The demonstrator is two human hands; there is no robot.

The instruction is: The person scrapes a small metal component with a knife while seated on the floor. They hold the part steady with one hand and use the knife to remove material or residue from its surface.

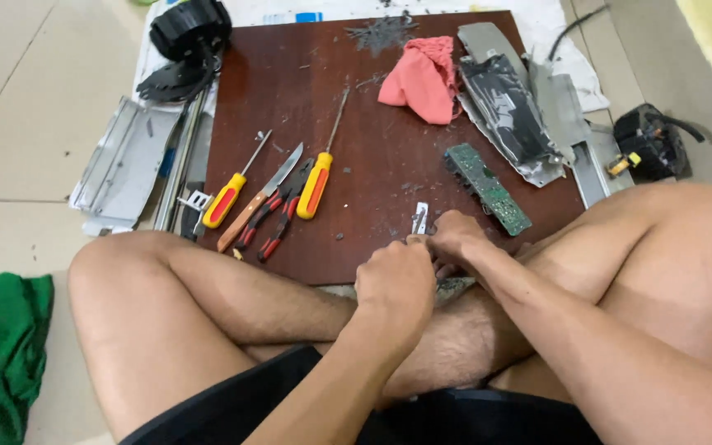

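My left hand is clenched around a small tool; only its thin metal tip shows, grey and shiny, above my fingers at the near edge of the brown board. My right hand pinches a small part just beside it, which I cannot see clearly. A green circuit board lies near.
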